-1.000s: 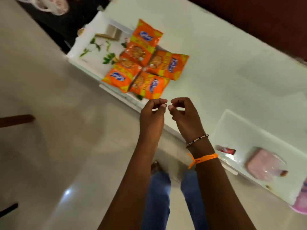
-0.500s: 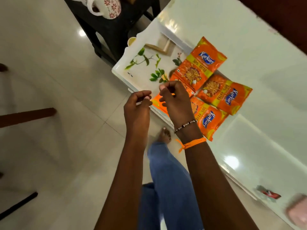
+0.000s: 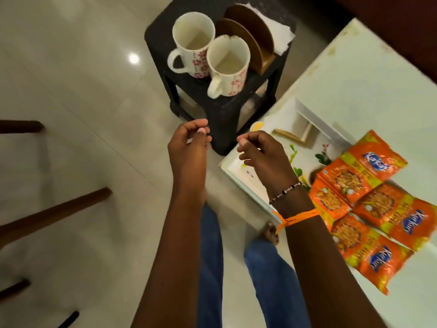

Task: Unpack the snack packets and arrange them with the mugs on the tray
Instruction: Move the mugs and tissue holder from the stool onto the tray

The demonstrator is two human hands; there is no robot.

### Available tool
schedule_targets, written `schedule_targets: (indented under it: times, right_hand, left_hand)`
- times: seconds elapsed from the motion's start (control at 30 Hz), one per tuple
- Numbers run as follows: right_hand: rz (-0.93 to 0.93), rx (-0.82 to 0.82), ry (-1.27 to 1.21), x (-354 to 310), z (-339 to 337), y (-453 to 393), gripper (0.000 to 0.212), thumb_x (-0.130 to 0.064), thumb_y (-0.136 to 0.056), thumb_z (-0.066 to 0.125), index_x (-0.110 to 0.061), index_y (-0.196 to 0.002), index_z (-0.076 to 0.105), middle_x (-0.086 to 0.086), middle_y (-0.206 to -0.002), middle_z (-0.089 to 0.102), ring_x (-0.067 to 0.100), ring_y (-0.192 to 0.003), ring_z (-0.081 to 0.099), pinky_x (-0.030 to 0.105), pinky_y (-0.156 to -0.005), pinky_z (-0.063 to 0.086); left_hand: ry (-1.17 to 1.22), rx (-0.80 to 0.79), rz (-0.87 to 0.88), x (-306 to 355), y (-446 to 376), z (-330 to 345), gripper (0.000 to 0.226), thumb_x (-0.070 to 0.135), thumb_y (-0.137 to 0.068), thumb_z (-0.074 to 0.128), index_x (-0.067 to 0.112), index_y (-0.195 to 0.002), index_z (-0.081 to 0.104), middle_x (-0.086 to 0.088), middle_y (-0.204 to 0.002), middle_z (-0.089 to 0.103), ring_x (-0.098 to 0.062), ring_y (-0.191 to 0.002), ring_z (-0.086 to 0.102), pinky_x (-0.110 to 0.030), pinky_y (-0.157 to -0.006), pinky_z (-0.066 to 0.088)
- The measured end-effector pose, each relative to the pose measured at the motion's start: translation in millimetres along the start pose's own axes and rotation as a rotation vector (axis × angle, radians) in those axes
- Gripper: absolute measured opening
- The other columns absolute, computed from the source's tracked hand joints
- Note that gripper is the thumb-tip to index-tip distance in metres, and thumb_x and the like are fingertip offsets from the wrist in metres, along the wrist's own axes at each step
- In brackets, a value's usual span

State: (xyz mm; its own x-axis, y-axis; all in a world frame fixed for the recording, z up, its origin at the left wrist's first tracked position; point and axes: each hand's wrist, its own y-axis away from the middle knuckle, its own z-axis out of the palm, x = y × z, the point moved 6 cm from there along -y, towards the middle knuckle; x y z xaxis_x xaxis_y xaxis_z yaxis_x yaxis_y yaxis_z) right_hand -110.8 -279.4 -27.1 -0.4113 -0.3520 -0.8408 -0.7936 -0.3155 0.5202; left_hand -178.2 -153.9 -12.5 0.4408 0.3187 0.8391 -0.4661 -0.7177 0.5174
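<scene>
Head view: we've swung away from the Kurkure packets, now right of our hands on the tray. Left hand and right hand curl loosely, empty; floral mugs wait ahead on the black stool.

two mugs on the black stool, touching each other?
Cannot tell. In the head view the front mug overlaps the back mug on the stool, hiding any gap.

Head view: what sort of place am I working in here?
Probably a home living or dining room: glossy cream floor tiles, two floral white ceramic mugs on a small black plastic stool, and a white glass-topped table.
</scene>
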Motion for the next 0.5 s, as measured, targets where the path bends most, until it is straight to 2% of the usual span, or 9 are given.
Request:
schedule_targets:
  times: [0.1, 0.2, 0.27, 0.37, 0.43, 0.5]
  right_hand:
    - [0.061, 0.068, -0.032, -7, 29, -29, 0.016, -0.01, -0.091, 0.049, -0.002, -0.102, 0.058, -0.002, -0.074, 0.055, 0.007, -0.067, 0.05, 0.016, -0.065, 0.044]
    - [0.081, 0.215, -0.05, -19, 48, -57, 0.021, -0.012, -0.09, 0.052, 0.0, -0.106, 0.057, 0.003, -0.083, 0.057, 0.012, -0.074, 0.052, 0.031, -0.077, 0.049]
    - [0.097, 0.306, -0.033, -26, 56, -74, 0.022, -0.016, -0.088, 0.054, -0.001, -0.105, 0.059, 0.007, -0.092, 0.057, 0.016, -0.084, 0.053, 0.038, -0.086, 0.049]
    - [0.121, 0.38, 0.027, -29, 64, -91, 0.028, -0.024, -0.088, 0.056, -0.003, -0.106, 0.059, 0.011, -0.101, 0.06, 0.016, -0.087, 0.052, 0.036, -0.082, 0.048]
    - [0.127, 0.416, 0.049, -29, 67, -99, 0.028, -0.026, -0.089, 0.055, -0.003, -0.103, 0.062, 0.008, -0.093, 0.06, 0.016, -0.082, 0.052, 0.027, -0.072, 0.044]
    - [0.137, 0.463, 0.074, -29, 67, -103, 0.027, -0.026, -0.089, 0.055, -0.002, -0.096, 0.066, 0.005, -0.083, 0.06, 0.016, -0.076, 0.052, 0.024, -0.067, 0.039]
  left_hand:
    - [-0.042, -0.016, -0.024, 14, -43, -7, 0.018, 0.01, -0.089, 0.051, 0.02, -0.102, 0.058, 0.002, -0.102, 0.062, -0.013, -0.097, 0.06, -0.021, -0.081, 0.05]
    - [-0.09, -0.032, -0.061, 27, -83, -11, 0.03, 0.015, -0.09, 0.052, 0.021, -0.119, 0.048, 0.009, -0.098, 0.055, -0.01, -0.097, 0.056, -0.014, -0.075, 0.045]
    - [-0.163, -0.026, -0.065, 37, -107, -15, 0.037, 0.022, -0.09, 0.053, 0.022, -0.125, 0.041, 0.005, -0.115, 0.052, -0.008, -0.096, 0.052, -0.011, -0.068, 0.039]
    - [-0.283, -0.065, -0.051, 48, -137, -12, 0.038, 0.027, -0.091, 0.05, 0.021, -0.128, 0.041, 0.001, -0.131, 0.046, -0.007, -0.097, 0.044, -0.015, -0.073, 0.037]
    - [-0.359, -0.153, -0.055, 50, -151, -5, 0.034, 0.029, -0.093, 0.047, 0.019, -0.126, 0.046, 0.003, -0.122, 0.05, -0.007, -0.094, 0.045, -0.017, -0.074, 0.037]
    - [-0.425, -0.217, -0.05, 50, -161, 0, 0.031, 0.029, -0.093, 0.046, 0.018, -0.122, 0.051, 0.004, -0.11, 0.052, -0.009, -0.093, 0.046, -0.022, -0.08, 0.037]
